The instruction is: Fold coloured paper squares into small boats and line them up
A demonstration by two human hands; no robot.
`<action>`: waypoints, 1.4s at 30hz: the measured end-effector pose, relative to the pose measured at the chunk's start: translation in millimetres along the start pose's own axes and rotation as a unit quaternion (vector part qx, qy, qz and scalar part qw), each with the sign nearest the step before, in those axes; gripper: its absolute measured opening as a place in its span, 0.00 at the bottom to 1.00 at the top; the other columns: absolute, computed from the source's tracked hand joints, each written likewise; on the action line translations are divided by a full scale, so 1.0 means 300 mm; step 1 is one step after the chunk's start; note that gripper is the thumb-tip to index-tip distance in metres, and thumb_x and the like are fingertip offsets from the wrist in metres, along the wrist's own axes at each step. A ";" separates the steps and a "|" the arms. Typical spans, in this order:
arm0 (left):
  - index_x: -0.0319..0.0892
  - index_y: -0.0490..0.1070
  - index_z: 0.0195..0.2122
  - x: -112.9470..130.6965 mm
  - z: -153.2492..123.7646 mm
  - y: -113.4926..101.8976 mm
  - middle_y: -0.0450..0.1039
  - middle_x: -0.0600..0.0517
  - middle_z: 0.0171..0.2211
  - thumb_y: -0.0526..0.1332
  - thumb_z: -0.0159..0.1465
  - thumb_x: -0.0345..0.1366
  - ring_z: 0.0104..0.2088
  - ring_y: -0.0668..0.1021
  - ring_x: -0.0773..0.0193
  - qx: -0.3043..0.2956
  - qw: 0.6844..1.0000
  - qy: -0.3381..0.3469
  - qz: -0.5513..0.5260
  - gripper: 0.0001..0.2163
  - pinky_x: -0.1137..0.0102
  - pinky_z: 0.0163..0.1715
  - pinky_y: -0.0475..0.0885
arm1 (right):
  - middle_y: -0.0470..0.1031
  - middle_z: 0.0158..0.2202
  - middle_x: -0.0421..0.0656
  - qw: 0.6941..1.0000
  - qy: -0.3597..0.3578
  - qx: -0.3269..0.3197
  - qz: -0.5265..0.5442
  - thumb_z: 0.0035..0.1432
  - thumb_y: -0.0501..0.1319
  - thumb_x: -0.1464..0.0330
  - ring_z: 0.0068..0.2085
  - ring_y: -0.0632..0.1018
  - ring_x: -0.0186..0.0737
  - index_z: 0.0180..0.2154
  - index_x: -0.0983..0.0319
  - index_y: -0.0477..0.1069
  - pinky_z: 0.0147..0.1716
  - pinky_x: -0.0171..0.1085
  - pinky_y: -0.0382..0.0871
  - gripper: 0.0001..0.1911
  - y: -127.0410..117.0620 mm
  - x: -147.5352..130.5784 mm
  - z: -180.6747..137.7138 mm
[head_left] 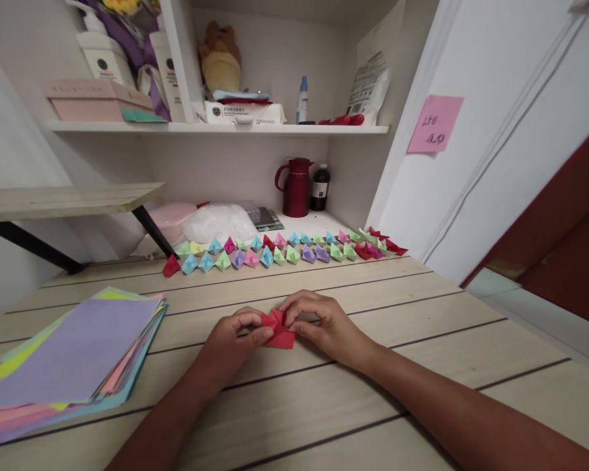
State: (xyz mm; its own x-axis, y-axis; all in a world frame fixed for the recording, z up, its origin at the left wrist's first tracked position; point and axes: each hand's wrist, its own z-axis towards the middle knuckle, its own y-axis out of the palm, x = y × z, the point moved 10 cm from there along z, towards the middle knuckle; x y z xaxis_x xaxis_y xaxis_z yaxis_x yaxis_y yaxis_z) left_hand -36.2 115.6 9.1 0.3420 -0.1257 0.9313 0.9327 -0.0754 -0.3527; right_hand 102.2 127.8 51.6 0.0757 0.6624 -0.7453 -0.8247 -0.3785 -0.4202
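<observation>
A small piece of red folded paper (281, 337) is between my two hands, just above or on the slatted tabletop (353, 405). My left hand (238, 332) pinches its left edge between thumb and fingers. On the right side, my right hand (321, 320) grips the paper's upper right part with thumb and bent fingertips. Creases and flaps meet near the paper's middle; my fingertips hide parts of its edges. Beyond my hands stand two rows of small folded paper boats (252, 258) in several colours.
A stack of coloured paper sheets (78, 347) lies at the left. Behind the boats are a plastic bag (220, 224), a dark red jug (297, 190) and a dark bottle (320, 188). A small raised shelf (69, 199) stands at the back left. A pink note (436, 124) is on the wall.
</observation>
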 end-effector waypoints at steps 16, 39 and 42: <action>0.39 0.75 0.29 -0.028 -0.012 0.040 0.76 0.53 0.27 0.66 0.53 0.38 0.30 0.74 0.65 0.028 0.993 -0.047 -0.107 0.07 0.73 0.32 0.66 | 0.73 0.42 0.40 0.966 0.148 0.008 0.213 0.48 0.68 0.76 0.31 0.75 0.31 0.53 0.54 0.64 0.32 0.33 0.70 0.31 0.070 0.096 -0.016; 0.44 0.75 0.40 0.062 -0.039 0.065 0.77 0.52 0.35 0.56 0.64 0.47 0.37 0.75 0.61 0.009 0.994 -0.016 -0.107 0.14 0.69 0.43 0.68 | 0.72 0.24 0.37 0.906 0.286 0.023 0.311 0.42 0.74 0.64 0.26 0.71 0.32 0.29 0.64 0.69 0.30 0.33 0.64 0.18 0.044 0.165 -0.048; 0.42 0.76 0.35 0.001 -0.025 0.069 0.78 0.53 0.31 0.67 0.54 0.43 0.32 0.76 0.63 0.024 0.989 -0.055 -0.134 0.12 0.72 0.35 0.69 | 0.72 0.24 0.38 0.909 0.287 0.000 0.300 0.43 0.73 0.64 0.27 0.71 0.33 0.29 0.64 0.69 0.30 0.34 0.64 0.17 0.060 0.168 -0.050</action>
State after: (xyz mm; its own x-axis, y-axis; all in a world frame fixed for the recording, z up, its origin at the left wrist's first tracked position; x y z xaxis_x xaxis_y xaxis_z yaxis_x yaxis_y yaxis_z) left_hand -17.6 106.5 1.4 0.0898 0.0008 0.9960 0.9950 -0.0438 -0.0897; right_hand 99.5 144.5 -1.3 -0.1081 -0.1114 -0.9879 -0.8137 -0.5610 0.1523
